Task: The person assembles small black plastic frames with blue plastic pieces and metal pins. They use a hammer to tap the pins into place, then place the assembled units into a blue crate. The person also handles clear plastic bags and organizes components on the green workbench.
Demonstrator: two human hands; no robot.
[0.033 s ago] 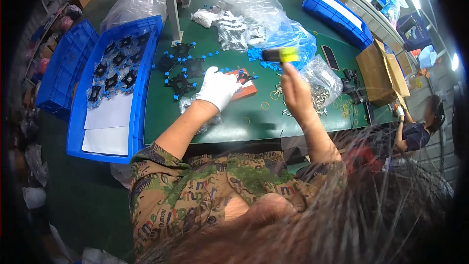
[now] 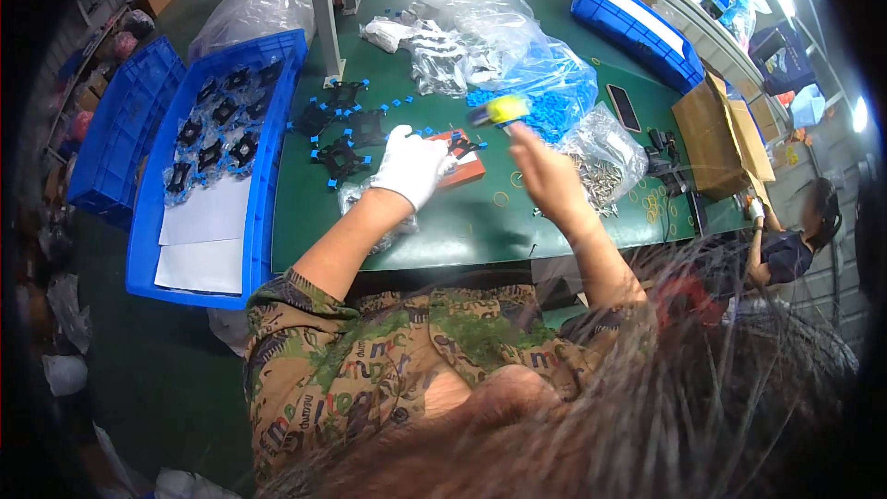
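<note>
Lying over the red-orange block (image 2: 469, 172), the black bracket (image 2: 466, 145) is left of your bare right hand (image 2: 545, 169) and right beside the fingers of your gloved left hand (image 2: 411, 166), the nearer one. Its visible arm runs roughly left to right, ending in a blue tip. Hammer (image 2: 504, 111): head blurred, off the table (image 2: 443, 238), long axis roughly sideways, dark end leftward; height above the bracket unclear. Right: your fingers are closed round the hammer's handle. Left: your fingers are bent at the block; cannot tell whether they pinch the bracket or only rest against it.
</note>
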